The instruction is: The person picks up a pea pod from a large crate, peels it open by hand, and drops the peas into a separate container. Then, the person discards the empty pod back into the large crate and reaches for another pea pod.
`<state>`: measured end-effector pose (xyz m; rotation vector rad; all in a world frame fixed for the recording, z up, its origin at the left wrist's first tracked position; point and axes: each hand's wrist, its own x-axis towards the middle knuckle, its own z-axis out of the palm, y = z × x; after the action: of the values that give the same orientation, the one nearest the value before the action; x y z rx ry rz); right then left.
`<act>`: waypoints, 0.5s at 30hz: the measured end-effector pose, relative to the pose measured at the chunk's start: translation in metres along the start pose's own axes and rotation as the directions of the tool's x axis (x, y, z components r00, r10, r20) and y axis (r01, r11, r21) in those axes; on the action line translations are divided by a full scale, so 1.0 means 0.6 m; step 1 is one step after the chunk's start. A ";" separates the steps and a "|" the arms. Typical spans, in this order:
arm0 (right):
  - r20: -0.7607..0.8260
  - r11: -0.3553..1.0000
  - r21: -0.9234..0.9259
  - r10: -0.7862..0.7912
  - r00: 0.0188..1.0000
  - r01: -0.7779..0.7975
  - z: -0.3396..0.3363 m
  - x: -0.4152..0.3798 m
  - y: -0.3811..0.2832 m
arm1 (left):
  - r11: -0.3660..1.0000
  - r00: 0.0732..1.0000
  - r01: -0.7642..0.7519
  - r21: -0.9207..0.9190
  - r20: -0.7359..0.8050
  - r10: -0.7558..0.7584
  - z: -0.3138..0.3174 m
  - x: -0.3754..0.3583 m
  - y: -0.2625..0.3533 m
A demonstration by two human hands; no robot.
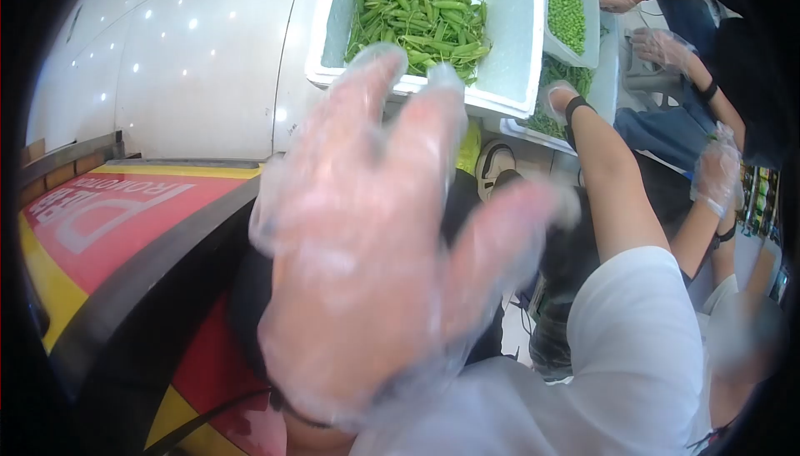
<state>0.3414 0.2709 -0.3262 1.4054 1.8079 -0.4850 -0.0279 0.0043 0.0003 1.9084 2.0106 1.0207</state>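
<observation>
White foam box [512, 43], upper middle of frame, carries a loose heap of green pea pods [429, 6]; pale inner wall bare at right. Second foam box [607, 93], upper right, partly hidden, has more greens [577, 79] in it. Floor [196, 64]: pale, glossy tiles, upper left, dark seams, spots of reflected light. Shoe [497, 166] mid-frame. Can't see either box's underside.

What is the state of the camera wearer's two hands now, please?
Left hand: open, nothing visibly held.
Right hand: too small to see clearly; cannot be told.
</observation>
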 end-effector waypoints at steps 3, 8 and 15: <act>-0.079 0.996 -0.018 0.089 0.993 -0.091 0.057 0.035 -0.001 | 0.991 0.968 0.038 0.125 0.241 -0.067 -0.023 0.003 0.002; -0.108 0.952 0.205 0.253 0.961 -0.227 0.180 0.114 0.014 | 0.988 0.938 0.033 0.149 0.337 -0.082 -0.009 0.005 -0.020; -0.094 0.877 0.312 0.412 0.906 -0.366 0.213 0.116 -0.027 | 0.993 0.946 0.011 0.119 0.322 -0.049 0.025 0.007 -0.032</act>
<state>0.3640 0.2204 -0.4616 2.0093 1.5519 -0.4440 -0.0358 0.0148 -0.0206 1.9447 1.9348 0.5457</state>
